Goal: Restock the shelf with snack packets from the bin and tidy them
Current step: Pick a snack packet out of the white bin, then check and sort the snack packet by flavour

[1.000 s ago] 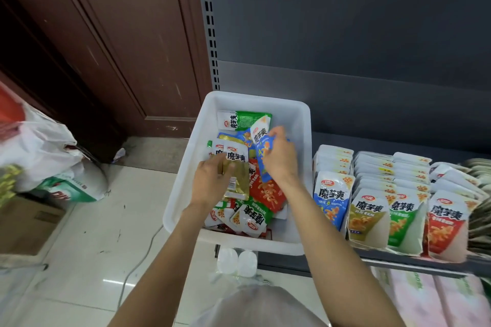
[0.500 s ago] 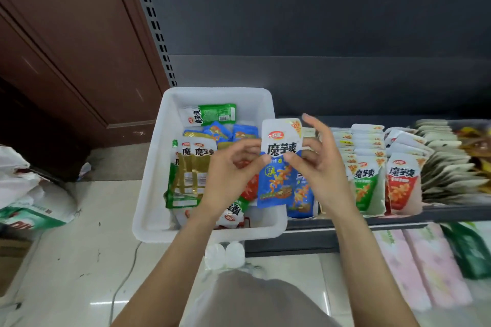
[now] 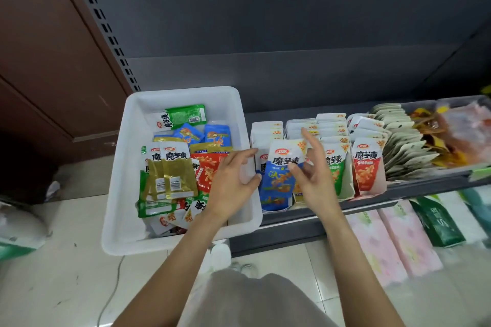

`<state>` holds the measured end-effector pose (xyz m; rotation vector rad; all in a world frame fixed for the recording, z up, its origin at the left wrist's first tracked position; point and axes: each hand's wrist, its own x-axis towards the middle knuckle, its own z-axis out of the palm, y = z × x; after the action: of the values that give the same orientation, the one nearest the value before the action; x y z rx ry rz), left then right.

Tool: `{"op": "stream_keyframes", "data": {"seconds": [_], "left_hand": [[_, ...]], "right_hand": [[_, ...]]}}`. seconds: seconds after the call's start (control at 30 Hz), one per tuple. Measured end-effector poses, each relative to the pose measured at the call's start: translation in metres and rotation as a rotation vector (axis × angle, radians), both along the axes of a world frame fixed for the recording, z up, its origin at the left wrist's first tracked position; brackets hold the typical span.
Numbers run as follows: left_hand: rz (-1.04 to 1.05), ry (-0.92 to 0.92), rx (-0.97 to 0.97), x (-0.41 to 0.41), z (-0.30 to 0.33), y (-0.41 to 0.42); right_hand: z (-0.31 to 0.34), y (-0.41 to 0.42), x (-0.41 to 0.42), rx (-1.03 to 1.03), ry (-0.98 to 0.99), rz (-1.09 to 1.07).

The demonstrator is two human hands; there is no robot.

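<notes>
Both hands loose, fingers spread: left hand [image 3: 233, 178] over white bin's [image 3: 186, 95] right rim, right hand [image 3: 313, 175] w/ fingertips on blue packet [image 3: 279, 178] standing at shelf [image 3: 332, 207] front edge, leftmost row, just beside bin; open shelf space behind rows

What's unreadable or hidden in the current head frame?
- Yellow-front packet: head view, mostly hidden behind right hand.
- Bin bottom layer: covered by top packets and left hand.
- Far-right shelf goods: blurred, cut by frame edge.
- Barcode print: too small.
</notes>
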<state>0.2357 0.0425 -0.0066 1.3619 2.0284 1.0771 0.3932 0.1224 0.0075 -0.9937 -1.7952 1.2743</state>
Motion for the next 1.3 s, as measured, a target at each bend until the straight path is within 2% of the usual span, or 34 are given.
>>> {"op": "stream_keyframes", "data": {"seconds": [0.1,0.2,0.27,0.4,0.47,0.7,0.8,0.9,1.0,1.07,1.2,1.3], "left_hand": [[-0.021,0.016,0.009,-0.001,-0.002,0.001],[0.001,0.178,0.033,-0.001,-0.009,0.003],[0.052,0.267,0.055,0.000,-0.010,0.005],[0.123,0.377,0.071,0.001,-0.011,0.015],[0.129,0.442,0.047,0.000,-0.013,0.021],[0.108,0.498,0.061,0.003,-0.017,0.029],[0.092,0.426,0.083,0.002,-0.019,0.029],[0.121,0.317,0.165,-0.008,-0.016,0.019],[0.287,0.236,0.218,-0.031,-0.012,-0.006],[0.404,0.267,0.213,-0.052,-0.014,-0.029],[0.522,0.255,-0.047,-0.093,-0.031,-0.065],[0.494,0.268,-0.282,-0.104,-0.037,-0.075]], "right_hand": [[-0.014,-0.002,-0.002,0.104,-0.179,0.058],[-0.021,-0.004,0.000,0.211,-0.326,0.073],[-0.024,0.000,0.001,0.286,-0.410,0.032],[-0.029,0.009,-0.002,0.572,-0.591,-0.061],[-0.030,0.008,-0.006,0.634,-0.681,-0.089],[-0.036,0.004,-0.011,0.740,-0.791,-0.160],[-0.034,0.004,-0.011,0.701,-0.753,-0.144],[-0.016,0.000,-0.015,0.612,-0.572,-0.108],[0.013,-0.008,-0.033,0.480,-0.356,0.022],[0.020,-0.013,-0.058,0.389,-0.297,0.199],[0.002,-0.027,-0.128,0.224,-0.427,0.524],[-0.019,-0.041,-0.180,0.191,-0.693,0.643]]}}
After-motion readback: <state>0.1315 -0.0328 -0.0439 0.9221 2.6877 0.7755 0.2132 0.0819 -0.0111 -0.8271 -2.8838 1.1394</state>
